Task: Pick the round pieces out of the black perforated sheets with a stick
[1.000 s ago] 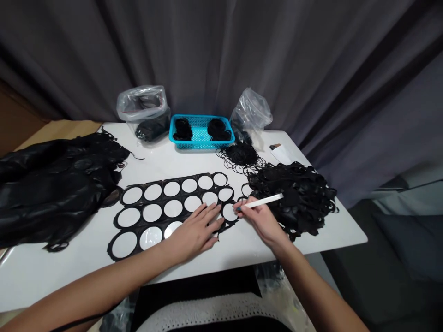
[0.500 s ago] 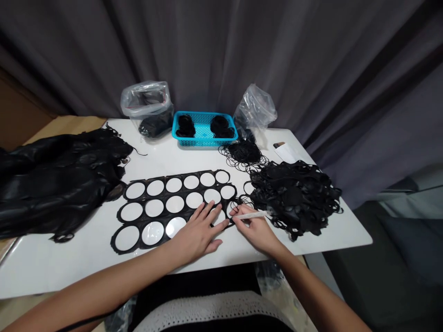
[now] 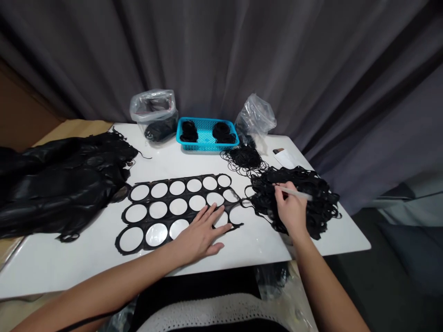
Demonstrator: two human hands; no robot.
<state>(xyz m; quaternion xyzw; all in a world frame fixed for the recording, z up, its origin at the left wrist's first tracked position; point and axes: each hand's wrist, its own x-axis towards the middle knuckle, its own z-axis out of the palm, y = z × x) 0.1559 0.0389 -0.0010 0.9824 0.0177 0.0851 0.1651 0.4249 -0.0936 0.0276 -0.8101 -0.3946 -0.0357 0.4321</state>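
My left hand (image 3: 200,235) lies flat with fingers spread on the lower right part of a black rubber-like sheet (image 3: 166,218) with rows of large round holes. The white tabletop shows through those holes. At the sheet's right end, one ring near my fingertips is broken open. My right hand (image 3: 291,210) is closed round a slim whitish pen-like tool (image 3: 298,192). It is over a tangled heap of black scraps (image 3: 311,221) at the right of the table. Whether the fingers also pinch a scrap, I cannot make out.
A blue basket (image 3: 207,146) with bundles of black rings stands at the back, between two clear plastic bags (image 3: 152,106). Thin black rings (image 3: 245,158) lie in a pile before it. Black sheets (image 3: 69,180) cover the left side. A white paper (image 3: 285,158) lies back right.
My right hand has moved right with the tool, from the sheet's right edge to the scrap heap. Strands at that edge are gone. My left hand stays on the sheet. The view has shifted slightly.
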